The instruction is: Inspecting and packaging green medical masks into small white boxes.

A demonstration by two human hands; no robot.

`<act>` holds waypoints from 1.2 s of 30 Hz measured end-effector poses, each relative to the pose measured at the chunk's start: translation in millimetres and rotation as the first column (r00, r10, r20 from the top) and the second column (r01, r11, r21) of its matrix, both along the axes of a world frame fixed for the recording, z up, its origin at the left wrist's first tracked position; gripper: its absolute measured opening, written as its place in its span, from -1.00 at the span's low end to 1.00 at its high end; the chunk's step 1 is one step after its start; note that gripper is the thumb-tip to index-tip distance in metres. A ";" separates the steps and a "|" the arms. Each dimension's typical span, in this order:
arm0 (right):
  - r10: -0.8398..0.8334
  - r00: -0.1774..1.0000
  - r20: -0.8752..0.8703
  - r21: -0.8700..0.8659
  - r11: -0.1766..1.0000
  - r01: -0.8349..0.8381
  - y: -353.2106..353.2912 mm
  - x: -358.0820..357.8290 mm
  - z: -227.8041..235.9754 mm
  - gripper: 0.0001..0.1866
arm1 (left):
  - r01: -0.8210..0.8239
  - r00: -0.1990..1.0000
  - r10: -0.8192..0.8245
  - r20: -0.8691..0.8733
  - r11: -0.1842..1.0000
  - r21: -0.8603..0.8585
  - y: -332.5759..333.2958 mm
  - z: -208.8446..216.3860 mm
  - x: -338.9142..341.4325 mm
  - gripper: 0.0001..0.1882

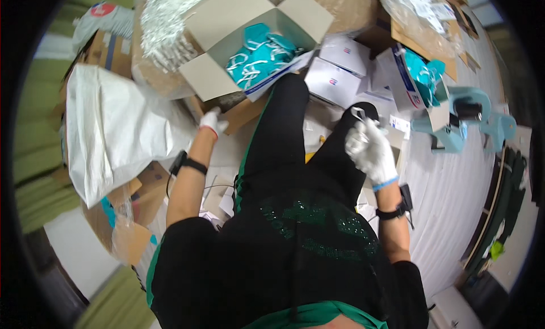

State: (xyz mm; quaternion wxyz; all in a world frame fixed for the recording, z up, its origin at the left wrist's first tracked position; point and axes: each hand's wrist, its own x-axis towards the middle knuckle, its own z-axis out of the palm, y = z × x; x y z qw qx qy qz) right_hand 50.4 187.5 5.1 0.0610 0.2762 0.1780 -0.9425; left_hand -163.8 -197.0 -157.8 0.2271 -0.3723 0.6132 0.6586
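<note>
My left hand (213, 123), in a white glove with a red cuff, hangs beside the white woven sack (128, 127), left of my knee. Its fingers look apart, with nothing seen in them. My right hand (369, 152), in a white glove with a blue cuff, is closed above my right thigh. A small pale loop (358, 113) sticks out past its fingertips; what it belongs to cannot be made out. Ahead of my knees, an open carton (213, 76) holds teal fabric pieces (261, 56) with white straps.
White boxes (335, 82) are stacked beyond my right knee. Right of them, another open box (396, 79) holds similar teal pieces, near a light-blue machine (454, 122). At the back left lies a heap of white strips (164, 34). Brown cartons (150, 187) lie near the sack.
</note>
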 end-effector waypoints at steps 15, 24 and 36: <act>0.178 0.970 -0.164 -0.293 0.931 -0.220 -54.6 -42.9 3.0 -0.39 | 0.776 0.246 -0.842 -0.480 0.468 -0.423 185.3 115.0 110.7 -0.51; 0.402 0.902 -0.158 0.829 0.550 -0.100 -83.4 -15.8 14.9 -0.49 | 0.047 0.999 -0.017 -0.046 0.579 0.814 205.3 61.6 112.8 -0.81; 0.115 0.981 0.155 0.723 0.664 -0.192 -36.5 36.9 0.5 -0.77 | 0.311 0.781 -0.180 -0.598 0.943 0.122 92.5 264.9 -169.2 -0.57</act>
